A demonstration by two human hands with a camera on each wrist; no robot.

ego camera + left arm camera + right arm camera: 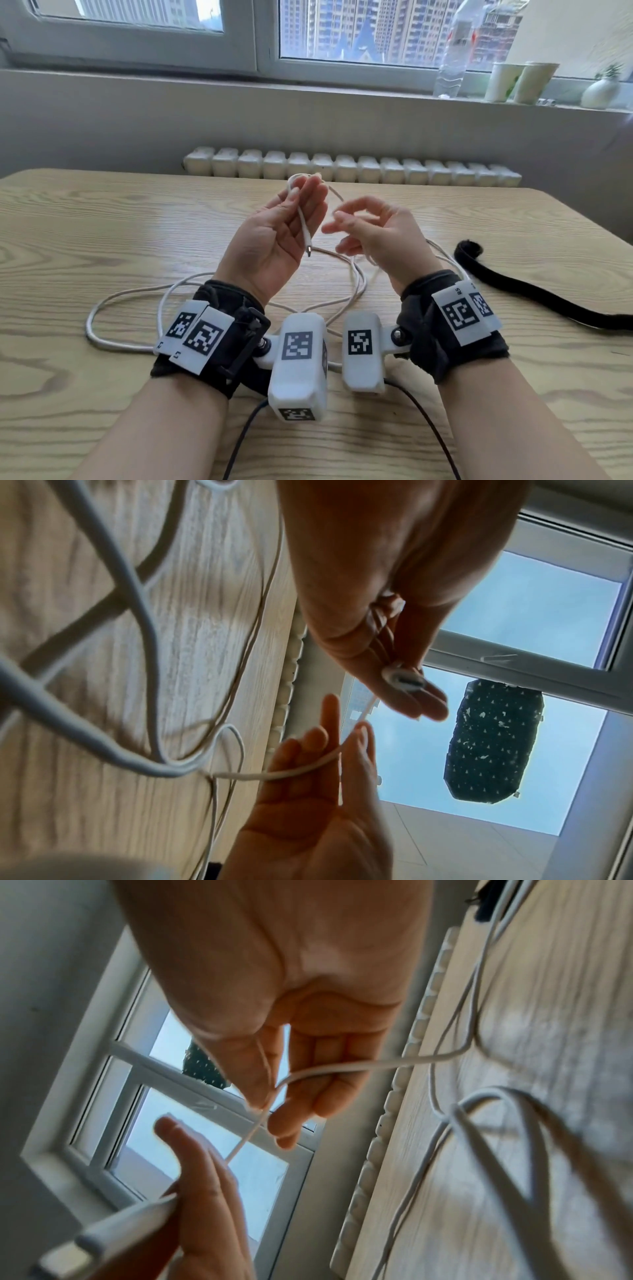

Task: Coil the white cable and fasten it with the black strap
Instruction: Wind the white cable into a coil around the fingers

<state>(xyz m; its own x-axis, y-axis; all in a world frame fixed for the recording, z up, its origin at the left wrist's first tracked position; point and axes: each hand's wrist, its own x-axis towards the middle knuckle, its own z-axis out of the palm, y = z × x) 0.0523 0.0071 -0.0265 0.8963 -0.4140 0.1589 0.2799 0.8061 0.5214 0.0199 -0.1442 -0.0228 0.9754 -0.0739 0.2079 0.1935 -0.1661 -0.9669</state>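
While both hands are raised above the middle of the table (102,219), the left hand (274,236) holds the plug end of the white cable (302,222) against its straight fingers, the plug hanging across the palm. The right hand (376,233) curls its fingers round the cable further along. Loose loops lie on the table below; the black strap (534,291) lies uncoiled near the right edge.
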